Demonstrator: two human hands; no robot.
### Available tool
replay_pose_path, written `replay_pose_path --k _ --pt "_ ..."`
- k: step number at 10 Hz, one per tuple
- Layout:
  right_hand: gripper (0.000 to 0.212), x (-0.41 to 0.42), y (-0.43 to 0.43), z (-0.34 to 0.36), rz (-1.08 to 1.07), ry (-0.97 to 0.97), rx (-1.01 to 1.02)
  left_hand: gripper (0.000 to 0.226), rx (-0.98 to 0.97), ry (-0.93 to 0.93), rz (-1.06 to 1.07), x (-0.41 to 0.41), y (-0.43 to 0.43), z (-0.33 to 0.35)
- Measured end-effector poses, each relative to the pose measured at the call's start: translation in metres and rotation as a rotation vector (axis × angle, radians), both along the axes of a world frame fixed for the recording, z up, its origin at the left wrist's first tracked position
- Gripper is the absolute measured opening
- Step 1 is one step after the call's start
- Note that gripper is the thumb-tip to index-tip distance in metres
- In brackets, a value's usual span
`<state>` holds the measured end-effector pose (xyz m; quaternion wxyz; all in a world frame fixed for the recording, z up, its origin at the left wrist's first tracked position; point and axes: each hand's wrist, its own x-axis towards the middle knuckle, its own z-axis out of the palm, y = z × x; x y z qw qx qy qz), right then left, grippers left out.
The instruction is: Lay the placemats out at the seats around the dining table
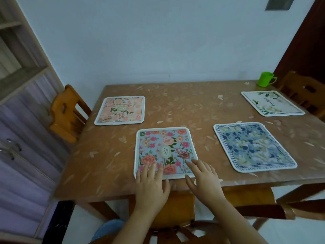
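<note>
While both hands are held at the near edge of the table (184,106), four placemats are seen spread flat on its leaf-patterned top. With the table read as a clock face and the wearer placed at 6 o'clock, the rose placemat (165,147) is found at about 6 o'clock, squarely in front of the near chair (175,208), whose back shows below the table edge. The left hand (151,185) is laid flat on the mat's near left corner, its fingers straight and slightly spread, with nothing gripped. The right hand (202,180) is placed at the mat's near right corner, its fingers relaxed and fanned a little, the thumb pointed along the near edge; whether its fingertips press the mat or are only held over it cannot be told. A blue placemat (253,147) with a lettered border is set at about 4 o'clock, well apart from the rose one. A white placemat (271,103) with green sprigs is seen at 2 o'clock, in front of the right chair (304,92), and a green cup (264,79) is stood upright just beyond it, near the far right corner. A peach placemat (120,110) is laid at 10 o'clock, beside the left chair (66,111). A cabinet (21,120) with open shelves is seen past that chair, at 9 o'clock.
</note>
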<state>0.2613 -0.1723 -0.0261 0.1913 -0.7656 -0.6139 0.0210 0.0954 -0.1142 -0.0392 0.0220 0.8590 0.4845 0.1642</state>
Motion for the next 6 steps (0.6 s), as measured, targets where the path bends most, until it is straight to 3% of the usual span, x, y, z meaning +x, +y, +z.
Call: replay_pose_path --k 6 --pt "0.043 -0.019 -0.109 0.042 -0.067 0.04 0.069 0.04 0.069 -0.123 0.05 0.0 -0.108 0.027"
